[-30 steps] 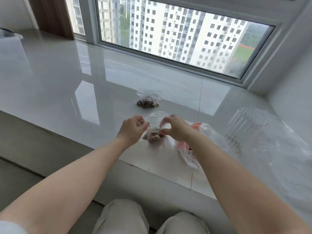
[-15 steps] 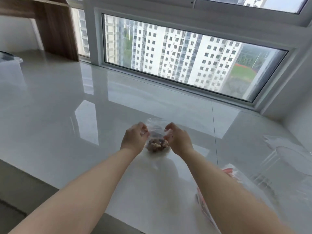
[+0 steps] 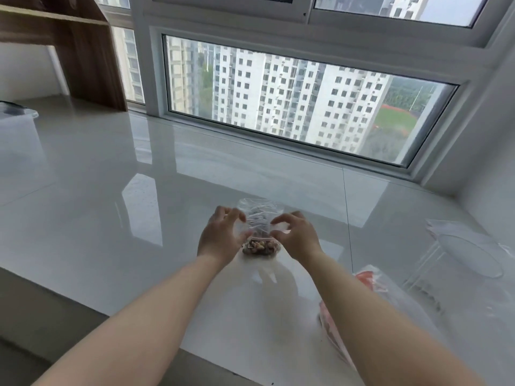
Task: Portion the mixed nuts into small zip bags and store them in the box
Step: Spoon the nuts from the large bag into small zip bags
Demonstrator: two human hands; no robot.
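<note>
1. Storage box (image 3: 16,126), far left edge of the frame: a translucent lidded container on the counter (image 3: 111,176), well apart from the work area. It looks rigid; judged best carried with both hands at its sides.
2. Left hand (image 3: 220,238), lower centre: fingers curled, pinching the left edge of the small zip bag (image 3: 260,218) near its seal strip.
3. Small zip bag, lower centre between both hands: thin clear film, upright, its base at or just above the counter; contact cannot be told. A portion of mixed nuts (image 3: 260,247) fills the bottom. Judged light, limp and slippery; the load sits low, so the top stays floppy. Take hold at the zip strip, at the corners, not on the film below.
4. Right hand (image 3: 295,235), lower centre: fingers curled, pinching the right edge of the same bag at the seal.
5. Large nut bag (image 3: 367,280), lower right: clear with red print, lying on the counter, partly hidden by the right forearm.
6. Clear container (image 3: 468,257), right edge: transparent, type uncertain.
</note>
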